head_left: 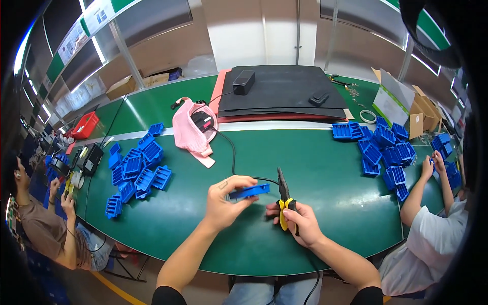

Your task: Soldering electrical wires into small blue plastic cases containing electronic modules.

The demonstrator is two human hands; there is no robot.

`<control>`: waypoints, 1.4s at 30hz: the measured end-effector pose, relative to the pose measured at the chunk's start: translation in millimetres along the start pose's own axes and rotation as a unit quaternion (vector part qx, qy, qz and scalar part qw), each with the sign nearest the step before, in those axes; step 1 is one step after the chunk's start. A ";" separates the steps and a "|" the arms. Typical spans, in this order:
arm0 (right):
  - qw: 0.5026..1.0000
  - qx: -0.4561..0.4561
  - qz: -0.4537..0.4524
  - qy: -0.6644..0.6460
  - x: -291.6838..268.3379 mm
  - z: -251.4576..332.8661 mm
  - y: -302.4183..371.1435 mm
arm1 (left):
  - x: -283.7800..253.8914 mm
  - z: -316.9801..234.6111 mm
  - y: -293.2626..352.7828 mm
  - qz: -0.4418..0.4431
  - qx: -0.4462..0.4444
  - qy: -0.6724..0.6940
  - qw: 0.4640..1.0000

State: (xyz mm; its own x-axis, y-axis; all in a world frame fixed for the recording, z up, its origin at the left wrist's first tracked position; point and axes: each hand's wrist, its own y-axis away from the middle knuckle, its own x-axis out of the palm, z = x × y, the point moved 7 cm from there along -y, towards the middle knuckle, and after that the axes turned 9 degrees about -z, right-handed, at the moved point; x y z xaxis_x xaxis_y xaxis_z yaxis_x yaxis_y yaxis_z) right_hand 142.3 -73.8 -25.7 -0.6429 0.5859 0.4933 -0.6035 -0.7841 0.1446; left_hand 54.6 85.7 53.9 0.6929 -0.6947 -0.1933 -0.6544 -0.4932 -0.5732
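My left hand (226, 202) is closed around a blue slotted plastic part (251, 191), held edge-on above the green table so its slots hardly show. Just to the right, my right hand (300, 221) grips needle-nose pliers (284, 203) by their yellow and black handles. The dark jaws point up and away from me, next to the blue part but apart from it. A black cable passes behind both hands.
Blue slotted parts lie in a left pile (134, 168) and a right pile (389, 147). Farther back are a pink bag (190, 132), black sheets (284, 91) with a black box (244, 82), a tape roll (367, 116) and cartons (424, 112). Co-workers sit at both sides.
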 end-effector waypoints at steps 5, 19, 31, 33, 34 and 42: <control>0.997 0.053 0.011 -0.062 -8.1 -7.6 -1.9 | 31.6 -1.1 19.8 0.095 -0.108 0.147 0.979; 0.994 -0.031 0.001 0.106 -1.8 15.5 2.9 | -3.9 -8.4 -4.0 -0.012 0.050 -0.062 0.997; 0.977 -0.024 0.061 0.202 12.2 5.1 9.3 | -14.2 -18.6 -6.4 -0.061 0.055 -0.106 0.991; 0.979 -0.017 0.063 0.194 13.0 5.9 7.8 | -14.5 -17.5 -7.1 -0.060 0.061 -0.094 0.992; 0.978 -0.003 0.058 0.202 12.5 6.0 8.5 | -14.8 -16.8 -7.6 -0.061 0.061 -0.095 0.992; 0.974 0.004 0.044 0.221 8.6 4.3 9.5 | -10.4 -16.4 -4.0 -0.037 0.066 -0.084 0.994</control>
State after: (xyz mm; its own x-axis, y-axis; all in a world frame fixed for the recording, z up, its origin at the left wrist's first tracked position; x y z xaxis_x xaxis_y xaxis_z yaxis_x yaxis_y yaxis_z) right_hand 133.1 -77.1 -16.4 -0.8338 0.5453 0.0860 -0.5338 -0.8361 0.1263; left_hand 45.0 86.3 71.3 0.7853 -0.5564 -0.2714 -0.5626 -0.4584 -0.6880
